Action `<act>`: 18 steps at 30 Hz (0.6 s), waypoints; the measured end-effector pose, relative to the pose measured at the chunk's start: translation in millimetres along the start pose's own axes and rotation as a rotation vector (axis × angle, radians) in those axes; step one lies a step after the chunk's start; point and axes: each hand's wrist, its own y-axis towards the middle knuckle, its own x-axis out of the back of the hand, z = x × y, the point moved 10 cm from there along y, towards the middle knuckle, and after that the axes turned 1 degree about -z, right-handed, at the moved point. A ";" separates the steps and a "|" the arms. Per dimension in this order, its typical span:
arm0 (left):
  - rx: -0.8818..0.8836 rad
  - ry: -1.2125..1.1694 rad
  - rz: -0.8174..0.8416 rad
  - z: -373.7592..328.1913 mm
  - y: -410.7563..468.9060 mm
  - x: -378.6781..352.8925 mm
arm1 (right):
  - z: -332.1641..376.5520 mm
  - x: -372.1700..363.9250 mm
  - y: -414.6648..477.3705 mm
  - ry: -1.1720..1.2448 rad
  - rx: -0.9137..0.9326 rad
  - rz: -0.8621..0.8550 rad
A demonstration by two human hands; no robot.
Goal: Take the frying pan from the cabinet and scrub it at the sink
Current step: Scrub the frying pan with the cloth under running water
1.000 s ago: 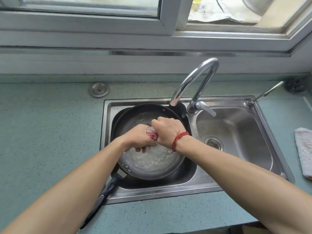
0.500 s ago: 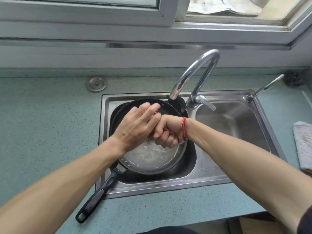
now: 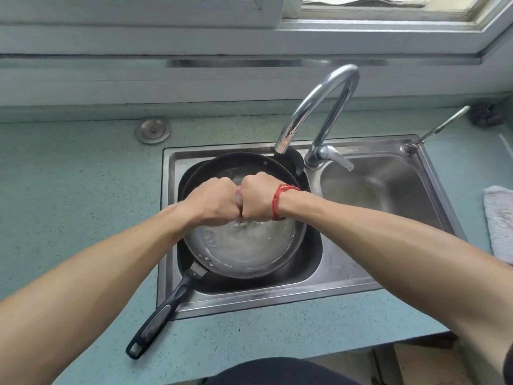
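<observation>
A black frying pan [image 3: 249, 251] lies in the left basin of the steel sink [image 3: 358, 284], with soapy water in it. Its long black handle [image 3: 158, 320] sticks out over the front rim onto the counter. Above the pan, my left hand [image 3: 213, 202] and my right hand [image 3: 256, 200] are clenched knuckle to knuckle on a small pinkish cloth [image 3: 238, 198], of which only a sliver shows between them. Water drips from the fists into the pan. A red cord circles my right wrist.
The curved chrome tap [image 3: 319, 107] arches over the pan's far rim. The right basin [image 3: 383, 195] holds nothing. A white cloth [image 3: 499, 220] lies on the counter at the right edge, a dark scrubber [image 3: 485, 115] at the back right, a round metal cap [image 3: 152, 130] at the back left.
Both hands have twisted on the cloth: from the left hand lying over the right fist to two fists pressed side by side. The view has shifted slightly.
</observation>
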 end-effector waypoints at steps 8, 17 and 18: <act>0.183 -0.882 0.296 -4.3 -24.2 -52.6 | 33.1 16.3 -20.5 -0.381 0.453 -0.288; 0.122 -1.187 0.684 -32.3 -39.4 -71.7 | 36.3 34.2 -41.3 -0.312 0.704 -0.525; 0.135 -1.210 0.689 -32.3 -40.1 -74.2 | 34.5 34.8 -42.9 -0.317 0.706 -0.550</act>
